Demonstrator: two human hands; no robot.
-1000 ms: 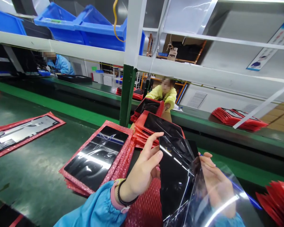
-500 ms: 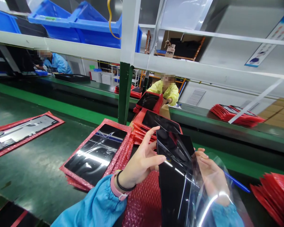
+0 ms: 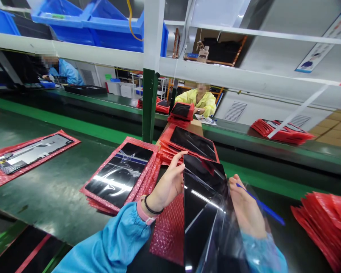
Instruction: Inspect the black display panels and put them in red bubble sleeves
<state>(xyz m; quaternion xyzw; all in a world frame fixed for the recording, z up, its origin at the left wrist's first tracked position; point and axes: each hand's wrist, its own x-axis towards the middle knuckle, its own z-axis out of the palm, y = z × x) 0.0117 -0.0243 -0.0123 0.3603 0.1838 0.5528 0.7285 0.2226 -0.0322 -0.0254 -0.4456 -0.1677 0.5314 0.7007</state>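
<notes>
Upright in front of me is a glossy black display panel (image 3: 200,204) with lamp reflections across it. My left hand (image 3: 170,184) grips its left edge, thumb in front and fingers partly hidden behind. At its right edge, my right hand (image 3: 243,203) has its fingers closed on a clear plastic film (image 3: 233,242), which hangs over the panel's right side and my sleeve. A slim blue stick-like tool (image 3: 263,206) slants across my right hand; how it is held is unclear. Below the panel lies a red bubble-wrap sleeve (image 3: 169,231).
Left of my hands is a stack of panels on red bubble wrap (image 3: 121,176); another stack (image 3: 191,142) stands ahead. A panel shows its silver back (image 3: 31,153) at far left. Red sleeves (image 3: 325,223) are piled at right. A person in yellow (image 3: 197,100) sits across the bench.
My left fingers, spread beside the panel before, have closed on its edge. The panel and my right hand have shifted slightly left, and the blue tool shows more fully.
</notes>
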